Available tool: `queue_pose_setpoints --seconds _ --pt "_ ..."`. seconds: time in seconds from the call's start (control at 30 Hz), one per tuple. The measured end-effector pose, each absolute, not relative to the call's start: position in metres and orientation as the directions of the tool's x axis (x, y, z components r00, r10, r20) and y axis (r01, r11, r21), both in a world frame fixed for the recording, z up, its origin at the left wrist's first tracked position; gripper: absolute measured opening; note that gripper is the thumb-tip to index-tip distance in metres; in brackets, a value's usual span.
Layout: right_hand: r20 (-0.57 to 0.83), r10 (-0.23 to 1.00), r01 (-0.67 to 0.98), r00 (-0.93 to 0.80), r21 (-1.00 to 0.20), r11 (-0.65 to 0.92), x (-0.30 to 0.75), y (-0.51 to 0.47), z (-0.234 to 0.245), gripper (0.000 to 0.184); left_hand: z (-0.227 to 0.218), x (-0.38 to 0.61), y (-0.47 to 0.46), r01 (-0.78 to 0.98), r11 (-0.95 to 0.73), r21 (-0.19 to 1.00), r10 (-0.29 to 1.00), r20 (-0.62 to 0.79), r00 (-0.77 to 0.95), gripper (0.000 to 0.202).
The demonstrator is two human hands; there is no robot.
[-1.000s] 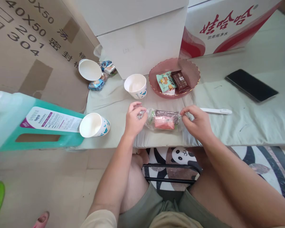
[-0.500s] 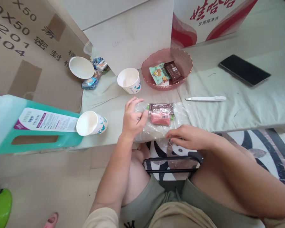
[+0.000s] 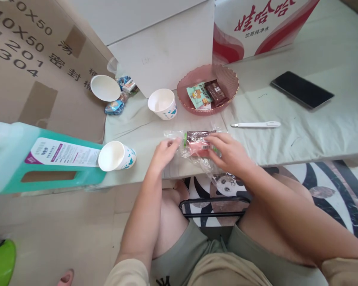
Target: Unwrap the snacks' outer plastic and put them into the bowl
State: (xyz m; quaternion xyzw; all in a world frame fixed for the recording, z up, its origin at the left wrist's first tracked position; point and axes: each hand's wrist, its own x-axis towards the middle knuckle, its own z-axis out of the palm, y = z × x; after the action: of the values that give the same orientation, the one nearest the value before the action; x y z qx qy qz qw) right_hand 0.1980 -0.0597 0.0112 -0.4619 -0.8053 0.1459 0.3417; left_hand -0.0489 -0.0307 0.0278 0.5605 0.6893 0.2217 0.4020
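Several snack packets appear mid-wrapping, right hand over them, left hand beside, both grips unclear; loose plastic film seemingly needs gathering.

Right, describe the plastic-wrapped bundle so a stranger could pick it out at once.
Find the plain white box, then the pink bowl in front of it. Toward the cloth's front edge, the bundle lies between the left hand and the right hand, which partly covers it. Unlike the packets in the bowl, it pairs a pink packet with a dark one in clear plastic.
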Motion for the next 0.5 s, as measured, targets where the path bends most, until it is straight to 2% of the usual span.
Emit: queue_pose_setpoints --seconds 0.1,0.23,0.37,0.5 --pt "0.382 0.816 0.632 -0.434 -0.517 0.578 0.184 -0.058 0.008 0.040 0.034 -0.034 -0.033 0.487 0.315 0.815 0.927 -0.374 0.025 0.031" --pt "0.287 0.848 0.697 -0.445 -0.484 0.529 0.176 -0.054 0.007 0.065 0.041 -0.024 -0.034 0.039 0.446 0.894 0.894 -0.447 0.032 0.015" --pt "0.235 0.897 0.745 -0.374 -0.500 0.441 0.175 -0.046 0.009 0.073 0.044 -0.025 -0.028 -0.323 0.481 0.815 0.874 -0.477 0.096 0.024" --pt "0.232 0.912 0.705 -0.338 -0.580 0.409 0.177 -0.034 0.009 0.082 0.042 -0.024 -0.020 -0.469 0.550 0.691 0.833 -0.498 0.242 0.036"
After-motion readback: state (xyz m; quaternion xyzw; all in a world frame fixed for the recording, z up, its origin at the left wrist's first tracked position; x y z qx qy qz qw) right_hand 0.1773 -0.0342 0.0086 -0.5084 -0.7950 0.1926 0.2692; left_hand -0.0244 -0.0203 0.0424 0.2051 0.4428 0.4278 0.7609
